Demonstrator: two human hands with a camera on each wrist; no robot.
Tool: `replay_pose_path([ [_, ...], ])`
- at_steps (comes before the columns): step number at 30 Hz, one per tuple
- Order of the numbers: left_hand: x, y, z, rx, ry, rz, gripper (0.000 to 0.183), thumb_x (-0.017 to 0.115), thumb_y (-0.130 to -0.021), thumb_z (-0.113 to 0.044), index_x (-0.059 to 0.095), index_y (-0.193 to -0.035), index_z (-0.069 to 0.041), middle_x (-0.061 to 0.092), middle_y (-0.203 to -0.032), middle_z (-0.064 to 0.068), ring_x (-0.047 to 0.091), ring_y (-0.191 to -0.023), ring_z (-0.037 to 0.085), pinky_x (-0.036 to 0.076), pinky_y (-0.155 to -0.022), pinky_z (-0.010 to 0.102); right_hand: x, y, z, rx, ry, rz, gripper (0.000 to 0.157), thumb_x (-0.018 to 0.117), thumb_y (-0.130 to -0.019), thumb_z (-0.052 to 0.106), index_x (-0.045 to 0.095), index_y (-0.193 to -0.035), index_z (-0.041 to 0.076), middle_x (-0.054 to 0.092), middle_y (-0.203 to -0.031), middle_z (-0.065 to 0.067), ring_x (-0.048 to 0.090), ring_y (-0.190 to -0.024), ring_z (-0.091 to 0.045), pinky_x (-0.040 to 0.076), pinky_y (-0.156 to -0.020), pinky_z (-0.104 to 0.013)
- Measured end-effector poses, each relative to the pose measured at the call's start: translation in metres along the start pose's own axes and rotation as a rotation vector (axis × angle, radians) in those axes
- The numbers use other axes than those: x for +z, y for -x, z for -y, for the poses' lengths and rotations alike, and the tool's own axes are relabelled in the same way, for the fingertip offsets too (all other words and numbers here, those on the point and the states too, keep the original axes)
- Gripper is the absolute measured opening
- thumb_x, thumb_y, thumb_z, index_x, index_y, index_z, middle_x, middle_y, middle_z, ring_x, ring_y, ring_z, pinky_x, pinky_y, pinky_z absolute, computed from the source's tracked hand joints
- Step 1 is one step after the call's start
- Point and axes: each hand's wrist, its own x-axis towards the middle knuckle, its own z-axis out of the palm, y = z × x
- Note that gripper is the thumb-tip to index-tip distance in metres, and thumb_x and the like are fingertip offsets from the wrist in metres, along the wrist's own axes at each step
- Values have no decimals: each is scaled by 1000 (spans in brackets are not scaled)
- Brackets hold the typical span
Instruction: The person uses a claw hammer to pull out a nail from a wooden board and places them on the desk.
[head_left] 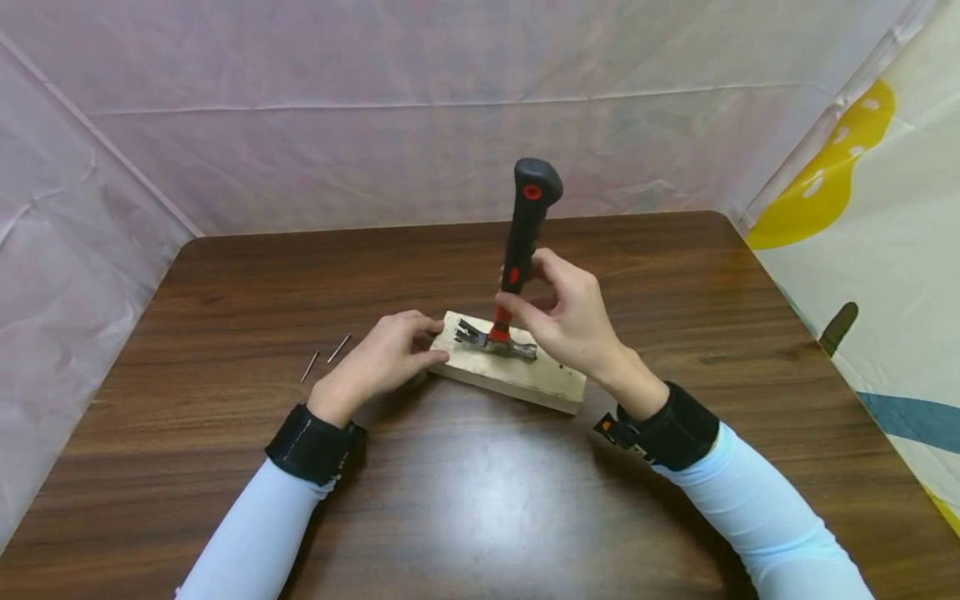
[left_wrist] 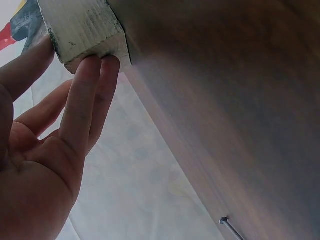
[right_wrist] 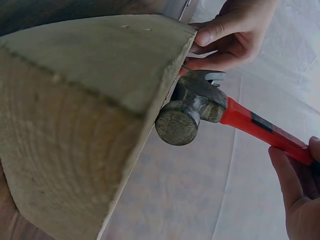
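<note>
A claw hammer (head_left: 525, 225) with a black and red handle stands nearly upright, its metal head (right_wrist: 182, 107) down on the top face of a pale wooden block (head_left: 525, 379). The claw points left and the round striking face right. My right hand (head_left: 573, 312) pinches the lower part of the handle between thumb and fingers. At the block's left end, my left hand (head_left: 382, 358) holds it with thumb and fingertips; the left wrist view shows two fingertips (left_wrist: 90, 65) against the end face. Small dark marks dot the block's top near its right end.
Two loose nails (head_left: 310, 367) lie on the brown wooden table (head_left: 225, 467) left of my left hand. Pale sheeting (head_left: 450, 158) hangs behind the table, and a patterned sheet (head_left: 900, 333) hangs along the right side.
</note>
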Motion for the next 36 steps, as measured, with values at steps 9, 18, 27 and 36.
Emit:
replay_pose_path([
  [9,0,0,-1,6,-5,-1,44,75,-90,-22,64,-125,1,63,-117,9,65,-99,23,49,-83,30,-7,4,1,0,-73,-28,30,73,-80,-17,59,-105,-7,65,-95,-9,66,-84,-17,56,-63,-33],
  [18,1,0,-1,46,-29,5,44,72,-92,-23,63,-127,2,62,-118,10,64,-101,22,48,-87,31,-14,10,2,6,-95,-51,31,72,-79,-19,58,-104,-8,64,-96,-15,66,-87,-16,56,-62,-35],
  [27,1,-1,0,63,-74,-21,41,69,-94,-26,64,-125,1,62,-116,10,63,-103,26,46,-90,35,-20,14,1,-4,-112,-57,32,70,-78,-22,57,-104,-9,64,-98,-13,68,-85,-18,55,-62,-36],
  [36,0,-1,0,67,-81,-41,41,69,-94,-26,65,-124,0,62,-116,11,63,-102,26,47,-88,36,-24,17,-1,-20,-137,-74,35,69,-75,-26,58,-104,-10,63,-96,-16,68,-85,-19,55,-63,-37],
])
